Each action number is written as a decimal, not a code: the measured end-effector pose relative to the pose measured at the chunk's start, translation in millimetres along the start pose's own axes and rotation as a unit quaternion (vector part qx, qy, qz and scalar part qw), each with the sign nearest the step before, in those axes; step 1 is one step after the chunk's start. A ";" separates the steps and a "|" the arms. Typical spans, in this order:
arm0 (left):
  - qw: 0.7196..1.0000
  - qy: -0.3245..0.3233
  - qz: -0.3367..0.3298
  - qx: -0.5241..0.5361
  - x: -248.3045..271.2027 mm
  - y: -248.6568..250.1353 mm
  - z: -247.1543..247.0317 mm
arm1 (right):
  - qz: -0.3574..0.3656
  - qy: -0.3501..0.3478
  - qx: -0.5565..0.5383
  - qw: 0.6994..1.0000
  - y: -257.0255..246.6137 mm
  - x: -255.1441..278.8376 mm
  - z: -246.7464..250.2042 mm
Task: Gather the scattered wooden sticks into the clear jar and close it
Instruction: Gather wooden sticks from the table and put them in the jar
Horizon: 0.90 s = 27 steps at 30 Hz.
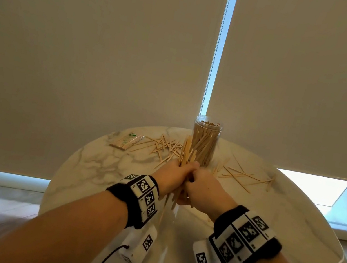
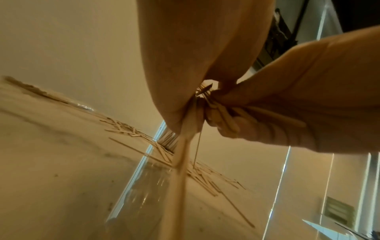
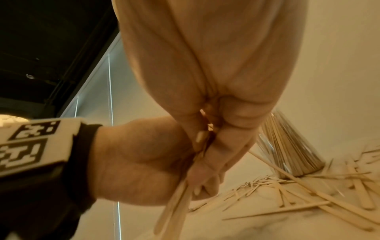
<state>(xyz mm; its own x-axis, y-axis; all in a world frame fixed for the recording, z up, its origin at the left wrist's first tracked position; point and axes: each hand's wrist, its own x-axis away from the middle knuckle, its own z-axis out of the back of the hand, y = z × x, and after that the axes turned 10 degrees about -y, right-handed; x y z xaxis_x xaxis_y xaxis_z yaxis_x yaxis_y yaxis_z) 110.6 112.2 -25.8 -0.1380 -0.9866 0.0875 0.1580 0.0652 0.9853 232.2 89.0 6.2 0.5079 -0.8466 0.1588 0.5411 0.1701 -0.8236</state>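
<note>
A clear jar (image 1: 205, 140), lidless and packed with upright wooden sticks, stands at the far middle of the round marble table (image 1: 98, 159). Just in front of it both hands hold one bundle of wooden sticks (image 1: 186, 154) upright above the table. My left hand (image 1: 178, 171) grips the bundle from the left, my right hand (image 1: 200, 188) from the right, fingers curled round it. Stick ends hang below the hands (image 3: 176, 204). Loose sticks lie left of the jar (image 1: 165, 147) and right of it (image 1: 243, 176). No lid is in view.
A clear wrapped packet of sticks (image 1: 127, 140) lies at the table's far left. Roller blinds hang close behind the table. The table's near half holds only the forearms and wrist cameras. Floor lies beyond the table's left edge.
</note>
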 end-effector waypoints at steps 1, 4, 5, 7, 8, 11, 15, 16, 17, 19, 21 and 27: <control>1.000 0.004 -0.005 0.005 -0.4 -0.9 2.9 | 0.010 0.004 -0.006 1.000 0.2 -0.2 -1.9; 1.000 0.012 -0.014 0.001 5.8 -2.8 8.6 | 0.039 0.026 0.021 0.999 4.9 -1.2 -6.3; 1.000 0.022 -0.015 -0.008 7.5 -4.5 10.5 | 0.051 0.034 0.032 0.998 7.2 -1.4 -7.7; 0.999 0.039 -0.034 -0.007 9.5 -8.8 13.5 | 0.065 0.036 0.033 0.997 9.2 -1.1 -10.6; 0.998 0.046 -0.043 0.004 9.8 -11.3 14.8 | 0.067 0.031 0.019 0.997 10.0 -1.5 -11.8; 0.995 0.077 -0.060 0.016 9.8 -13.6 17.1 | 0.063 0.027 0.019 0.997 9.4 -1.9 -15.5; 0.991 0.113 -0.076 -0.008 9.8 -9.5 22.3 | 0.069 0.099 0.120 0.985 6.2 -0.9 -12.2; 0.991 0.110 -0.077 -0.011 10.5 -7.8 24.1 | 0.060 0.139 0.147 0.977 6.1 -1.3 -9.0; 0.991 0.106 -0.076 -0.009 11.0 -6.5 25.2 | 0.051 0.167 0.184 0.967 7.4 -3.4 -4.6; 0.992 0.103 -0.071 0.004 11.0 -5.5 26.0 | 0.036 0.157 0.261 0.952 8.6 -7.1 3.2; 0.991 0.109 -0.074 0.005 10.9 -5.6 24.7 | 0.019 0.112 0.290 0.950 11.3 -10.7 8.3; 0.985 0.142 -0.088 0.033 10.8 -6.6 20.3 | 0.079 0.061 0.151 0.983 11.5 -3.3 -3.7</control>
<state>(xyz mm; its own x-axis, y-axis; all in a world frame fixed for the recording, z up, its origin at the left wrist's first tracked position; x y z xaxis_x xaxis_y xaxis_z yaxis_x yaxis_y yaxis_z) 88.2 104.2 -28.4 0.1231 -0.9850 -0.1210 0.0903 -0.1104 0.9898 234.2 91.9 -5.8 0.5270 -0.8489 -0.0406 0.6458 0.4311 -0.6302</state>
